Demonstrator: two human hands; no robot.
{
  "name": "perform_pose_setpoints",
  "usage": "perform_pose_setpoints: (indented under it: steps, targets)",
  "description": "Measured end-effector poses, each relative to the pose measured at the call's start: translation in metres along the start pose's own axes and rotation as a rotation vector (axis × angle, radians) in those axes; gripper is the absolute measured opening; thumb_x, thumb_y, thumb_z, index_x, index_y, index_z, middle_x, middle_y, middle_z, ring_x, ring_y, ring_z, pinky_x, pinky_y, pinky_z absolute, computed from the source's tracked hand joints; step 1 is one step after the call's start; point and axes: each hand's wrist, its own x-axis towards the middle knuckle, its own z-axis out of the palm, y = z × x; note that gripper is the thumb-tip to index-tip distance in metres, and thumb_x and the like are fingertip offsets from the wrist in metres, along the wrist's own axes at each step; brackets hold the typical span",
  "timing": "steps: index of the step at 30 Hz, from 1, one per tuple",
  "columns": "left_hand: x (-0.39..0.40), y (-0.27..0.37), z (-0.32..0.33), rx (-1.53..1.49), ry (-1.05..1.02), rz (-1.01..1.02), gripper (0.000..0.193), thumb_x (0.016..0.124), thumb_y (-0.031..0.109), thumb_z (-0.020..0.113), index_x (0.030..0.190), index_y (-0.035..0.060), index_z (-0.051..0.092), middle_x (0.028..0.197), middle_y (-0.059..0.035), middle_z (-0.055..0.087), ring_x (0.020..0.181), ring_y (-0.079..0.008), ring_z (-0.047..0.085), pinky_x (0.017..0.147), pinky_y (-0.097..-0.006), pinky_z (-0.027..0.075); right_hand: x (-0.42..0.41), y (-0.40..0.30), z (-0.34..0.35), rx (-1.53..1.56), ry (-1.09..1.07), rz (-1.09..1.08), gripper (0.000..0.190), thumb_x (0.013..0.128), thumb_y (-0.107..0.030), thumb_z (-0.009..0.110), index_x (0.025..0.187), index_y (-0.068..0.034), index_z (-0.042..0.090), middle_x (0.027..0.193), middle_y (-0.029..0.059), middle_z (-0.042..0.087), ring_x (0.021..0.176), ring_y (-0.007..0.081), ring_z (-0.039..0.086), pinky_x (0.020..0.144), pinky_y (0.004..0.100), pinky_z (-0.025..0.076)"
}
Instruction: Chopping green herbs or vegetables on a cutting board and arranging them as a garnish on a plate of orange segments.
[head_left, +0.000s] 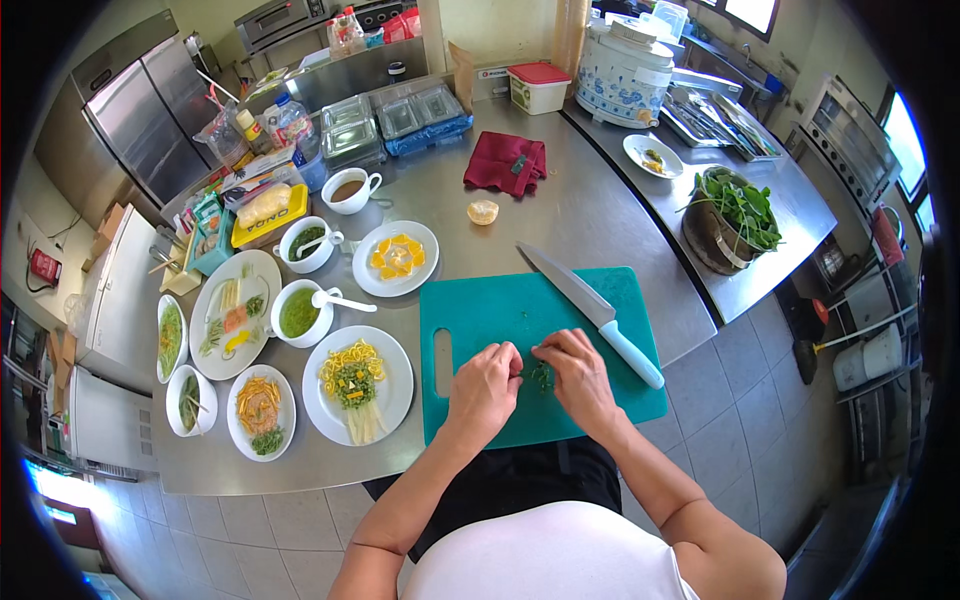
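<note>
Over a green cutting board (480, 307), my left hand (484, 390) has its fingers curled together; whether something small is pinched in them is hidden. My right hand (581, 375) is bent just beside it, thumb and fingertips close together. Small dark green herb leaves (541, 375) show under my right fingers, between the two hands; I cannot tell if they are gripped or lie on the board. A chef's knife (592, 311) with a light blue handle rests slantwise on the board's right side, its tip past the far edge.
Left of the board stand a plate of noodles and chopped greens (401, 405), a plate of orange pieces (431, 262) and a cup of green sauce (300, 311). Beyond lie a peeled citrus piece (482, 212) and a red cloth (502, 161). A pot of leafy greens (739, 210) stands right.
</note>
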Motion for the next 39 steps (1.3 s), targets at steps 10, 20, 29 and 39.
perform_pose_setpoints:
  steps: [10, 20, 29, 39]
  targets:
    - [-0.008, -0.003, -0.003, -0.059, 0.041, -0.046, 0.007, 0.080, 0.003, 0.080, 0.086, 0.0046, 0.077, 0.086, -0.0098, 0.072, 0.074, -0.0258, 0.072, 0.068, -0.0362, 0.057, -0.013, -0.003, -0.018, -0.044, -0.014, 0.071, 0.039, 0.071, 0.016, 0.062, 0.103, -0.001, 0.077, 0.102, 0.0121, 0.066, 0.096, 0.0314, 0.063, 0.084, 0.0407, 0.055]
    - [-0.021, -0.003, -0.008, 0.030, 0.084, -0.096, 0.014, 0.083, 0.005, 0.079, 0.097, 0.0047, 0.076, 0.095, -0.0113, 0.071, 0.079, -0.0274, 0.072, 0.072, -0.0375, 0.058, -0.008, -0.019, -0.003, 0.073, -0.059, -0.046, 0.021, 0.082, 0.002, 0.073, 0.103, 0.001, 0.073, 0.106, 0.0116, 0.065, 0.098, 0.0309, 0.064, 0.083, 0.0412, 0.055]
    - [-0.028, 0.004, 0.002, 0.098, 0.011, -0.060, 0.006, 0.084, 0.011, 0.078, 0.089, 0.0087, 0.075, 0.090, -0.0084, 0.069, 0.083, -0.0291, 0.071, 0.071, -0.0411, 0.057, -0.009, -0.003, -0.020, 0.199, -0.180, -0.050, 0.019, 0.079, 0.008, 0.072, 0.096, -0.001, 0.072, 0.105, 0.0104, 0.067, 0.101, 0.0319, 0.065, 0.085, 0.0411, 0.055]
    - [-0.031, 0.001, 0.010, -0.073, 0.117, -0.042, 0.011, 0.095, 0.011, 0.067, 0.104, 0.0062, 0.069, 0.096, -0.0127, 0.069, 0.087, -0.0352, 0.070, 0.074, -0.0447, 0.057, -0.031, -0.017, -0.028, -0.028, -0.211, -0.130, 0.037, 0.078, 0.010, 0.067, 0.113, 0.000, 0.073, 0.123, 0.0154, 0.068, 0.115, 0.0346, 0.065, 0.094, 0.0428, 0.057]
